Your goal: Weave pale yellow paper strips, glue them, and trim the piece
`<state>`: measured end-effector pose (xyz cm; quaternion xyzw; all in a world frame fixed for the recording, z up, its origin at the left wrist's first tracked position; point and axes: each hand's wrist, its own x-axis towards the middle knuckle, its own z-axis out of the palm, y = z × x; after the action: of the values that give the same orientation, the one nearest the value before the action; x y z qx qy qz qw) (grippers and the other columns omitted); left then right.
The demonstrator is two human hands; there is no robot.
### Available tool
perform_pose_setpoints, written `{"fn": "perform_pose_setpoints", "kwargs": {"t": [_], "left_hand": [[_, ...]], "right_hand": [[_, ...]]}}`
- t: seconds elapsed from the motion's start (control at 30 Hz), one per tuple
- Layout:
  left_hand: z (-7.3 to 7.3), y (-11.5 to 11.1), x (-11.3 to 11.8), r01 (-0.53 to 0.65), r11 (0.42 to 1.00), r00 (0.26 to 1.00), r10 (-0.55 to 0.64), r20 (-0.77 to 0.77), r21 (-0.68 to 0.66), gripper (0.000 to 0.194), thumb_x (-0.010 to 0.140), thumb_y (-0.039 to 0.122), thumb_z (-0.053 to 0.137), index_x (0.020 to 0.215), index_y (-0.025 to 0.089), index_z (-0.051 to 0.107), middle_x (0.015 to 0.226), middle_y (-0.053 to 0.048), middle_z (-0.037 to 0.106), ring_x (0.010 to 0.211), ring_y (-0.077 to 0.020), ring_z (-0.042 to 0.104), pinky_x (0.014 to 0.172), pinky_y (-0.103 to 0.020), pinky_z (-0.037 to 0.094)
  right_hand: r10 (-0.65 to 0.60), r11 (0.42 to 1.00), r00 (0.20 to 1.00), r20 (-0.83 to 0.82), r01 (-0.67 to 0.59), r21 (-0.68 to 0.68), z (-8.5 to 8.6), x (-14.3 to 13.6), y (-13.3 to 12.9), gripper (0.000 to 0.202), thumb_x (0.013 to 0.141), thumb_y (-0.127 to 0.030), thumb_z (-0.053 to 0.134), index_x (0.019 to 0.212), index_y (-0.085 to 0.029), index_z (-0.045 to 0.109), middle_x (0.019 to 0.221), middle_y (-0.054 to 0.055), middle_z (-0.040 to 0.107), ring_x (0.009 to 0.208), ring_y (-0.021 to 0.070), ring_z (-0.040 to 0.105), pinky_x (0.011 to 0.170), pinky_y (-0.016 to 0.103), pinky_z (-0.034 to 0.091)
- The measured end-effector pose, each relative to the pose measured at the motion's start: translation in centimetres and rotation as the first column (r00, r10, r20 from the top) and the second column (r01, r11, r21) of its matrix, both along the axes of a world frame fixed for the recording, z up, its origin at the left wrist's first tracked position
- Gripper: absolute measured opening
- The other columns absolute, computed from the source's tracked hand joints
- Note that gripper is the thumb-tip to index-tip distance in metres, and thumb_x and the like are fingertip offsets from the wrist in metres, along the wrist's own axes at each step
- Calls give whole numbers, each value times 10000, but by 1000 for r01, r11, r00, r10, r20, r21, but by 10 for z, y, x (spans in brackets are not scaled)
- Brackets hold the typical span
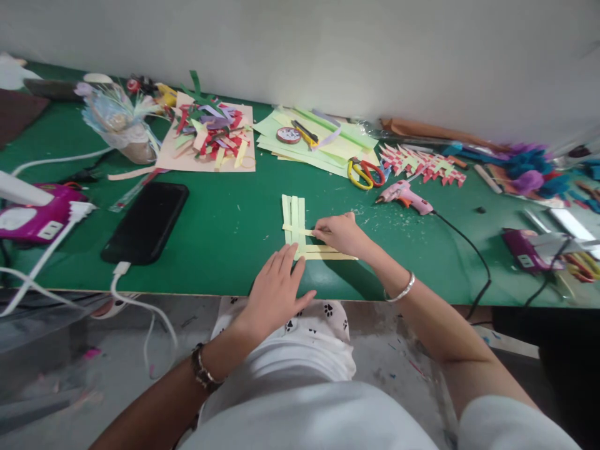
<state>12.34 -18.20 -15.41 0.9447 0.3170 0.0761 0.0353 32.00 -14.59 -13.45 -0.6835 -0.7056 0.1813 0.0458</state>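
Several pale green paper strips point(294, 209) lie side by side on the green table, pointing away from me. Pale yellow strips point(328, 252) cross them at their near end and reach out to the right. My left hand point(277, 290) rests with fingers spread, its fingertips on the near end of the strips. In my right hand point(341, 232), thumb and fingers pinch the right end of another yellow paper strip point(299, 230), which runs across the green ones. How that strip passes over or under each green one is too small to tell.
A black phone point(146, 224) on a white cable lies left. Behind are a heap of coloured paper strips point(218, 134), stacked paper sheets point(276, 147), scissors point(365, 173) and a red-and-white woven paper piece point(422, 164). A pink glue gun point(405, 197) with a black cord lies right.
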Motion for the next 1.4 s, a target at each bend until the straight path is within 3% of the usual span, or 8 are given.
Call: {"fn": "perform_pose_setpoints", "kwargs": {"t": [0.37, 0.67, 0.87, 1.23, 1.4], "left_hand": [[1, -1, -1, -10, 1000, 1000, 10, 14, -4, 541, 828, 472, 459, 1192, 73, 484, 1358, -208, 392, 1257, -313, 360, 1018, -439, 314], [-1, -2, 0, -14, 1000, 1000, 14, 4, -7, 552, 828, 468, 464, 1198, 58, 490, 1318, -205, 440, 1219, -322, 396, 1004, -449, 330], [1, -2, 1, -13, 1000, 1000, 13, -2, -13, 548, 830, 464, 463, 1203, 62, 485, 1310, -200, 448, 1219, -315, 400, 1008, -435, 327], [-2, -2, 1, -6, 1000, 1000, 6, -3, 23, 549, 836, 478, 439, 1196, 69, 498, 1306, -194, 460, 1215, -306, 399, 997, -424, 327], [-2, -2, 1, -13, 1000, 1000, 13, -13, -4, 547, 829, 462, 461, 1199, 61, 494, 1306, -190, 458, 1155, -301, 427, 930, -402, 372]], "right_hand": [[70, 997, 966, -247, -72, 2, -1, 11, 5, 197, 833, -303, 507, 805, -181, 659, 583, -30, 591, 543, 84, 455, 646, 249, 257], [197, 974, 960, -198, -214, -69, 10, 8, 9, 187, 837, -228, 479, 771, -156, 638, 590, -11, 586, 552, 86, 459, 594, 224, 285], [112, 992, 953, -281, -125, -29, 0, 12, 10, 194, 814, -291, 528, 782, -146, 654, 622, -6, 596, 534, 76, 445, 542, 211, 284], [204, 965, 927, -316, -244, -92, 6, 16, 7, 176, 819, -254, 502, 750, -158, 633, 544, -34, 554, 515, 74, 448, 554, 210, 280], [270, 956, 946, -179, -285, -64, 13, 12, 5, 176, 823, -269, 517, 743, -161, 631, 545, -27, 568, 518, 79, 449, 563, 218, 271]]}}
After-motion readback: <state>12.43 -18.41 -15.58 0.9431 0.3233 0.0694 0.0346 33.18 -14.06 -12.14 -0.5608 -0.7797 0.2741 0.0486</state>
